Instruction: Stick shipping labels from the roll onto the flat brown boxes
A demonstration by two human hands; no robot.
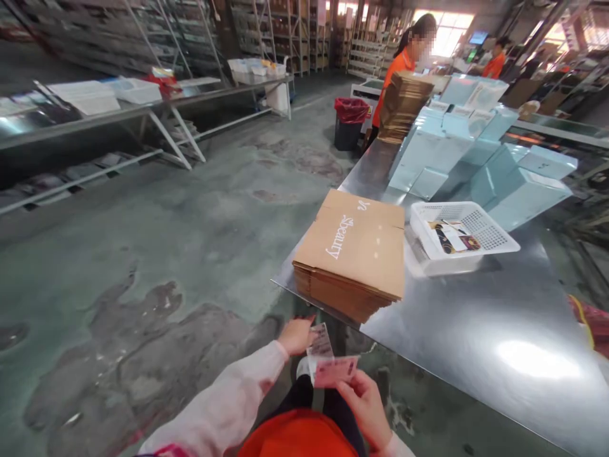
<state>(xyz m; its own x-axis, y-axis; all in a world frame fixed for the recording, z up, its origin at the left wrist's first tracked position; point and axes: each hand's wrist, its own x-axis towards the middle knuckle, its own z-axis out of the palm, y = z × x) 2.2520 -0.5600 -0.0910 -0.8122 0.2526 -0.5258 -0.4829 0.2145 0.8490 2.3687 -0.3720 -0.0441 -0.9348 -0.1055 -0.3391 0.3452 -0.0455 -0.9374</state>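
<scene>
My left hand (295, 335) is low in front of me, just off the table's near edge, with its fingers closed on the edge of a white printed slip (322, 341). Some of those fingers are hidden by the paper. My right hand (365, 400) pinches a pink printed slip (335, 372) between thumb and fingers. The pink slip overlaps the lower part of the white one. The print is too small to read. Just beyond both hands, a stack of flattened brown cardboard boxes (356, 247) lies on the table corner.
On the metal table (476, 336) are a white plastic basket (490, 222) with printed items inside and pale blue boxes (438, 149). A person in orange (397, 66) stands at the far end near a red-lined bin (351, 124). Left stands a long bench (128, 114) with white trays.
</scene>
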